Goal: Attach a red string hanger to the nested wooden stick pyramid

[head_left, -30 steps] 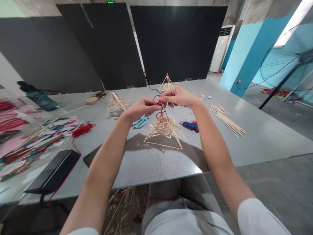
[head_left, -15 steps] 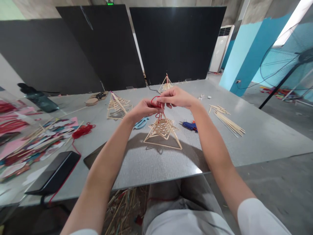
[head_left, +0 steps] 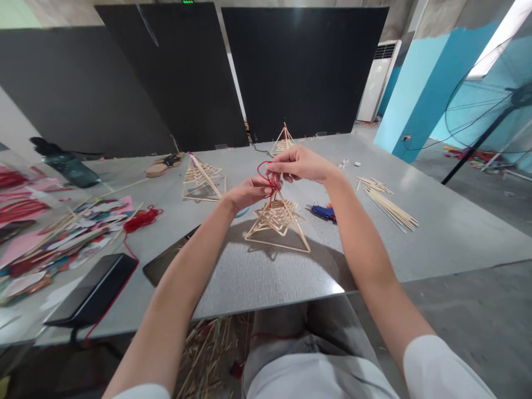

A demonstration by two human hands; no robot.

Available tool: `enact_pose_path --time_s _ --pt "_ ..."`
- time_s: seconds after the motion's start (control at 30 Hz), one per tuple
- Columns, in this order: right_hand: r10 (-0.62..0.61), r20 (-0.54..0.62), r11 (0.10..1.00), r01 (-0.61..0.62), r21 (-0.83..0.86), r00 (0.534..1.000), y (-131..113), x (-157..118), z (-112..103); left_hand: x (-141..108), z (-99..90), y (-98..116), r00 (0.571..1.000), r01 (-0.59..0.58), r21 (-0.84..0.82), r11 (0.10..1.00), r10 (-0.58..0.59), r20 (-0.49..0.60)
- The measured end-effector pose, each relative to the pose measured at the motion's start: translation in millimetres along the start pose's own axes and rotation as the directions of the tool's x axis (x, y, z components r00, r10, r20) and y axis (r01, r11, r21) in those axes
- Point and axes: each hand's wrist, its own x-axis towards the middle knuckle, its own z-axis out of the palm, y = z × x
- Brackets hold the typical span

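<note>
A pyramid of thin wooden sticks (head_left: 277, 221) stands on the grey table in front of me, with smaller stick layers inside it. Red yarn (head_left: 263, 165) is looped about its tip. My left hand (head_left: 251, 191) pinches the yarn at the left of the tip. Just above and to the right, my right hand (head_left: 299, 165) is closed on the same yarn with its fingertips. The fingers partly cover the pyramid's tip, so any knot there cannot be made out. Behind my left hand, light blue scissors (head_left: 242, 211) are mostly hidden.
Two more stick pyramids stand behind, one at left (head_left: 203, 178) and one at the back (head_left: 285, 139). A blue glue gun (head_left: 323, 213) and loose sticks (head_left: 390, 208) lie right. Leftward are a red yarn bundle (head_left: 142, 218), a black box (head_left: 92, 289), a phone (head_left: 166, 257) and a bottle (head_left: 70, 166).
My left hand has shifted slightly down and left, and its fingers have straightened a little. The red yarn now forms a larger loop above the tip. The pyramid stays in place.
</note>
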Motion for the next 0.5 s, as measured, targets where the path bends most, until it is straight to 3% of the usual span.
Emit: enact_pose_path --time_s 0.2,0.5 --pt "0.017 0.001 0.999 -0.017 0.037 1.0 0 1 0 4 3.2 -13 0.997 0.039 -0.044 0.998 -0.036 0.075" --pt "0.005 0.076 0.991 -0.015 0.135 0.997 9 2 -1 19 10.0 -17 0.996 -0.025 -0.097 0.995 0.033 0.085"
